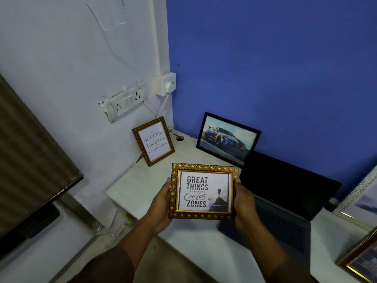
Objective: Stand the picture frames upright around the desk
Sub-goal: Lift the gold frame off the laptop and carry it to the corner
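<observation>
both hands, left hand (163, 203) and right hand (243, 203), grip the gold "great things" frame (204, 192) by its side edges above the white desk (204, 248). fingers curl behind it. an open laptop (285, 201) sits just beside it.

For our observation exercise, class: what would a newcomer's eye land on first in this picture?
First, the gold ornate frame reading "Great Things", held at centre between the left hand and right hand. Behind it, the car picture leans against the blue wall, and the "Success" frame stands by the white wall at the desk's left corner.
</observation>
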`<state>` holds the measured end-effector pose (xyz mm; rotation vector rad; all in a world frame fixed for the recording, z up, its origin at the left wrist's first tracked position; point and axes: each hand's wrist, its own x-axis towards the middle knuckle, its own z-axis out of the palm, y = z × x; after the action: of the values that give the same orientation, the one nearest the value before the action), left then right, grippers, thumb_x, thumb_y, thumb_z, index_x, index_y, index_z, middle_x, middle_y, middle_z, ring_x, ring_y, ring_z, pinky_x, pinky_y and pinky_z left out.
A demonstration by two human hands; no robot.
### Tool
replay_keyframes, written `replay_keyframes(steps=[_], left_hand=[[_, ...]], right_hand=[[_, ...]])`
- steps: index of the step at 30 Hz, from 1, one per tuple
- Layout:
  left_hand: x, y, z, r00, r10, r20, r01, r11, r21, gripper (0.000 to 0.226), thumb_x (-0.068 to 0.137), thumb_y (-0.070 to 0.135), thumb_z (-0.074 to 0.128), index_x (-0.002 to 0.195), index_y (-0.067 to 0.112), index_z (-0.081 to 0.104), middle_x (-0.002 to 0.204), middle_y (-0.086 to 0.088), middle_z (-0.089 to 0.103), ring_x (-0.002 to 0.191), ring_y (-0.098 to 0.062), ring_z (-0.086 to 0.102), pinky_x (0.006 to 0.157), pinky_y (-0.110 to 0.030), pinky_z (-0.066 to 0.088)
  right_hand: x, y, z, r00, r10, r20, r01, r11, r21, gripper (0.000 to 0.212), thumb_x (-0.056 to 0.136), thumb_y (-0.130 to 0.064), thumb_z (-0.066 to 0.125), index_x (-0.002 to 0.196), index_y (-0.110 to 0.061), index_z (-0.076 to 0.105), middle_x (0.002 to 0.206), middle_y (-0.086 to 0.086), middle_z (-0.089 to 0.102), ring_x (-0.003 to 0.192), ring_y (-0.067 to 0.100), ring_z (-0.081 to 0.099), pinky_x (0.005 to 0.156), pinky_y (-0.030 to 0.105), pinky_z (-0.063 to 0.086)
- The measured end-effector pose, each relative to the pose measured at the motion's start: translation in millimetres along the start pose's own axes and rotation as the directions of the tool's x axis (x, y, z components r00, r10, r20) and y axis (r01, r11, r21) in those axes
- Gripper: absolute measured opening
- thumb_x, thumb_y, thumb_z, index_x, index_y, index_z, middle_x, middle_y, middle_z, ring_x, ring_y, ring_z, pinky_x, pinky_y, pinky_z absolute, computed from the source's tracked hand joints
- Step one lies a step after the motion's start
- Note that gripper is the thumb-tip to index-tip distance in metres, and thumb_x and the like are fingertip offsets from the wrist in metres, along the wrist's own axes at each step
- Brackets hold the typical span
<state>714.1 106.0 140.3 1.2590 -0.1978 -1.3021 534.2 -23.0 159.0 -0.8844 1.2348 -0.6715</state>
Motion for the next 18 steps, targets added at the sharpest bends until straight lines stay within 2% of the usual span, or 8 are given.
replay_keyframes(steps=[3,7,9,13,18], left_hand=[[11,8,1,0.980,-0.161,0.121,0.166,0.986,-0.031,0.080,0.093,0.078,0.030,0.139,0.022,0.064,0.143,-0.017,0.062,0.134,-0.040,0.056,0.119,-0.061,0.032],[32,16,8,0.957,-0.238,0.167,0.245,0.969,-0.025,0.085,0.090,0.081,0.031,0.143,0.021,0.060,0.149,-0.015,0.056,0.140,-0.039,0.051,0.123,-0.059,0.027],[44,22,13,0.960,-0.239,0.149,0.247,0.968,-0.042,0.083,0.090,0.080,0.032,0.141,0.022,0.062,0.148,-0.015,0.058,0.138,-0.039,0.052,0.122,-0.060,0.028],[70,34,23,0.981,-0.184,0.065,0.188,0.980,-0.068,0.076,0.093,0.074,0.033,0.133,0.020,0.069,0.140,-0.017,0.065,0.129,-0.041,0.061,0.118,-0.062,0.034],[90,38,21,0.983,-0.182,0.020,0.182,0.983,-0.029,0.066,0.100,0.063,0.031,0.135,0.021,0.067,0.139,-0.014,0.066,0.128,-0.037,0.063,0.116,-0.059,0.039]], right_hand=[[23,-5,4,1.000,-0.020,0.016,0.021,0.998,-0.054,0.047,0.105,-0.045,0.043,0.107,-0.012,0.076,0.093,0.014,0.081,0.083,0.034,0.079,0.084,0.054,0.062],[58,-17,12,0.999,-0.039,0.036,0.043,0.992,-0.118,0.047,0.104,-0.044,0.044,0.098,-0.011,0.076,0.088,0.012,0.081,0.081,0.034,0.079,0.085,0.056,0.061],[73,-21,16,0.999,-0.013,0.051,0.018,0.993,-0.114,0.047,0.104,-0.046,0.044,0.097,-0.013,0.077,0.087,0.010,0.081,0.080,0.032,0.079,0.084,0.054,0.062],[98,-28,20,0.991,-0.028,0.127,0.040,0.995,-0.091,0.046,0.106,-0.046,0.040,0.100,-0.019,0.078,0.092,0.006,0.082,0.083,0.025,0.079,0.080,0.042,0.062],[128,-31,21,0.984,-0.040,0.176,0.064,0.989,-0.135,0.047,0.105,-0.046,0.041,0.105,-0.015,0.076,0.097,0.008,0.081,0.089,0.029,0.079,0.085,0.047,0.062]])
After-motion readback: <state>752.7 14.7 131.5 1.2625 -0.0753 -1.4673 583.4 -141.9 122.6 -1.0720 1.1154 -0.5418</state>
